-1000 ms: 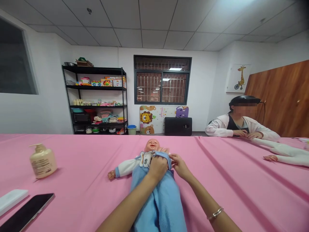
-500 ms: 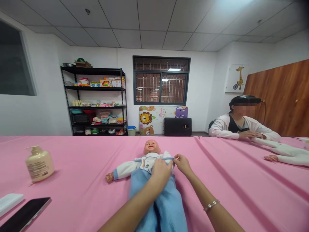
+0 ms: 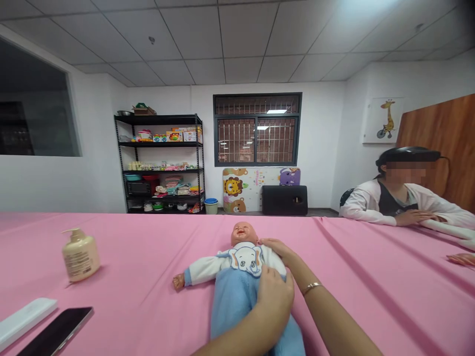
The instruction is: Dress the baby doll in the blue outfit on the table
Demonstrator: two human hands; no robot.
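A baby doll lies on its back, dressed in a white top with an elephant face and blue trousers. My left hand reaches across the doll, its fingers curled at the sleeve on the doll's side nearer my right; its fingertips are partly hidden. Stretched fingers of my right hand rest along the shoulder, close to the doll's neck. The doll's other arm lies out to the left on the cloth.
The pink tablecloth bears a pump bottle, a phone and a white flat object on the left. At the far right a seated person leans on the table. Behind stands a black shelf.
My hands no longer pinch the blue strip at the doll's chest. The right hand has moved to the shoulder, the left down onto the sleeve. The view has turned slightly left.
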